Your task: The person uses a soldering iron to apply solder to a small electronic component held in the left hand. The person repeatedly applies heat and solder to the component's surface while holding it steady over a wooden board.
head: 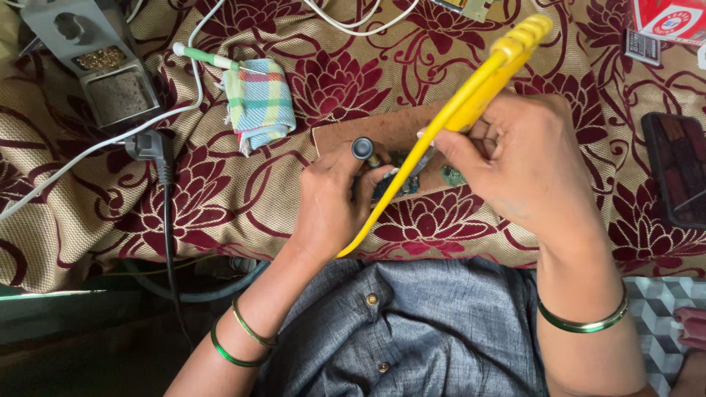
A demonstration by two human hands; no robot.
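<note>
A person seated at the near edge of a bed or bench draped in a beige cloth [88, 220] patterned with maroon flowers works on a small green circuit board [450, 175], which lies on a brown cork-like board [382, 132] close to that near edge, just beyond the grey buttoned garment [412, 323] over the lap. The cloth is fairly open to the left of the hands, between the cork board and a black plug [151, 147] with its black cable running off the front edge; to the right, a dark phone-like slab [676, 176] lies near the far side of the wrist. The right hand [526, 165] is closed pen-fashion round a yellow soldering iron [471, 103], fingers pressed onto the handle, tip angled down at the circuit board. The left hand [334, 202] is curled, thumb and fingers pinched on a small tool with a round black knob [363, 148], held upright beside the board; what its lower end touches is hidden by the fingers. Green bangles circle both wrists. Farther back, a folded checked cloth [259, 103] lies well apart from the work, with a white-and-green stick [206, 57] just beside it. At the top left a grey stand [95, 59] has two compartments: one holds what looks like brass-coloured wire wool, the other a flat dull pad, possibly a sponge. White cables [110, 140] cross the cloth, and a red box [669, 20] sits at the top right corner
</note>
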